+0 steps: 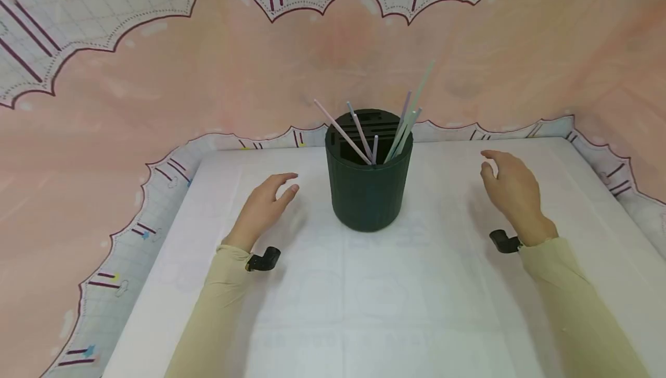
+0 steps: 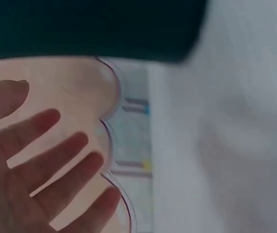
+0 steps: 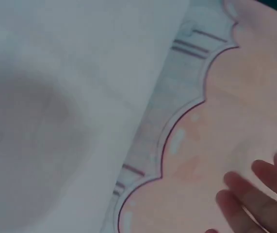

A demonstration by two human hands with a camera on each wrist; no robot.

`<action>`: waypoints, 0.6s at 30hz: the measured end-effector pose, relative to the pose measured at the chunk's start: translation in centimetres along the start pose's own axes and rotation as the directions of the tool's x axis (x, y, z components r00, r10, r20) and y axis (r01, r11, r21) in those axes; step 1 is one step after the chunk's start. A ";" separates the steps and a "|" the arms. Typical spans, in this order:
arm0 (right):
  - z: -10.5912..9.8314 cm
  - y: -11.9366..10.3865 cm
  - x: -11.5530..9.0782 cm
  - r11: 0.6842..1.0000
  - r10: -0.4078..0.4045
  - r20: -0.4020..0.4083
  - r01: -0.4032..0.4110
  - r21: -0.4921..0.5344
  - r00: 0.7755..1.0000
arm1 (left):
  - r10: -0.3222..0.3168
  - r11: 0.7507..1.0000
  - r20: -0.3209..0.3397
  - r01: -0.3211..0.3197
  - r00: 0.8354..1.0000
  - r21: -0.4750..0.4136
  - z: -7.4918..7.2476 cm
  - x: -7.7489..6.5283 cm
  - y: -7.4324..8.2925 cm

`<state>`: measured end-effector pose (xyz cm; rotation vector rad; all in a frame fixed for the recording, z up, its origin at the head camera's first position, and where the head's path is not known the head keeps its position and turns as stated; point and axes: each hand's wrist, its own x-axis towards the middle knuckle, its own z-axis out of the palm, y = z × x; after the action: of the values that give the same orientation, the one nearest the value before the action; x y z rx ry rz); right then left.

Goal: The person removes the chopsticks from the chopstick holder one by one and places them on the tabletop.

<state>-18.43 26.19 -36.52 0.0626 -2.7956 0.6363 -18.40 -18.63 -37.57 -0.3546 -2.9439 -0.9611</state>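
A dark green round holder point(image 1: 368, 193) with a slotted top stands on the white table, and several thin pastel sticks point(image 1: 343, 132) in pink, blue, purple and green lean out of it at different angles. To its left, my left hand point(image 1: 265, 207) hovers with relaxed fingers, thumb apart, holding nothing. The left wrist view shows that palm with its fingers point(image 2: 56, 170) spread below the holder's dark side point(image 2: 89, 29). My right hand point(image 1: 512, 187) is farther off on the right, fingers loosely bent and nothing in them. Its fingertips point(image 3: 245, 189) show at the lower corner of the right wrist view.
The white table point(image 1: 416, 308) ends at a back edge just behind the holder. Peach cloth point(image 1: 364, 66) with scalloped, grid-patterned borders hangs behind and around it. A small black wrist device point(image 1: 264, 259) is on the left sleeve, another point(image 1: 503, 241) on the right.
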 end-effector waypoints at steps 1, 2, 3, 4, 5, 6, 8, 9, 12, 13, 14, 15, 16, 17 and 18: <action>0.1 -0.5 -0.1 0.998 0.014 -0.059 -0.011 0.055 0.998 | 0.025 0.998 -0.018 -0.026 1.000 -0.059 0.2 -0.2 0.6; 0.3 -1.0 -0.2 0.994 0.022 -0.111 -0.010 0.110 0.994 | 0.048 0.992 -0.046 -0.053 0.998 -0.111 0.3 -0.3 1.2; 0.5 -1.5 -0.2 0.988 0.025 -0.153 0.000 0.157 0.988 | 0.069 0.984 -0.082 -0.081 0.994 -0.161 0.5 -0.4 1.8; 0.7 -2.1 -0.2 0.979 0.022 -0.193 0.018 0.205 0.981 | 0.091 0.973 -0.123 -0.114 0.988 -0.202 0.7 -0.5 2.5; 0.9 -2.6 -0.2 0.967 0.020 -0.220 0.037 0.251 0.975 | 0.108 0.958 -0.165 -0.146 0.980 -0.245 0.8 -0.5 3.2; 1.0 -3.2 -0.2 0.954 0.021 -0.241 0.053 0.297 0.970 | 0.119 0.944 -0.206 -0.175 0.971 -0.281 0.9 -0.6 3.9; 1.4 -4.4 -0.1 0.922 0.019 -0.275 0.089 0.376 0.961 | 0.122 0.913 -0.272 -0.216 0.954 -0.347 1.3 -0.7 5.2; 1.6 -5.1 -0.2 0.906 0.024 -0.283 0.099 0.411 0.959 | 0.116 0.895 -0.293 -0.228 0.949 -0.384 1.4 -0.8 5.9; 1.8 -7.0 -0.5 0.860 0.023 -0.312 0.141 0.490 0.950 | 0.083 0.838 -0.315 -0.237 0.945 -0.492 1.7 -1.1 8.1; 1.8 -7.6 -0.7 0.846 0.021 -0.324 0.156 0.509 0.946 | 0.074 0.822 -0.312 -0.235 0.947 -0.518 1.7 -1.3 8.9; 1.9 -8.3 -0.8 0.830 0.018 -0.336 0.174 0.531 0.942 | 0.067 0.808 -0.306 -0.232 0.950 -0.542 1.7 -1.4 9.5; 1.8 -8.9 -0.9 0.816 0.014 -0.347 0.190 0.546 0.938 | 0.064 0.796 -0.302 -0.231 0.951 -0.560 1.7 -1.5 10.1; 1.8 -9.4 -1.0 0.804 0.008 -0.359 0.207 0.558 0.933 | 0.065 0.786 -0.299 -0.233 0.952 -0.573 1.7 -1.5 10.6; 1.8 -10.0 -1.0 0.791 0.004 -0.373 0.225 0.569 0.928 | 0.065 0.781 -0.294 -0.232 0.953 -0.580 1.8 -1.4 10.9; 1.7 -10.6 -0.9 0.777 0.001 -0.384 0.241 0.582 0.923 | 0.065 0.774 -0.293 -0.233 0.954 -0.588 1.8 -1.2 11.1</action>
<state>-16.89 15.84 -33.81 0.2289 -2.0957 1.3582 -14.69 -9.16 -32.73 -0.4260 -2.2487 -1.7806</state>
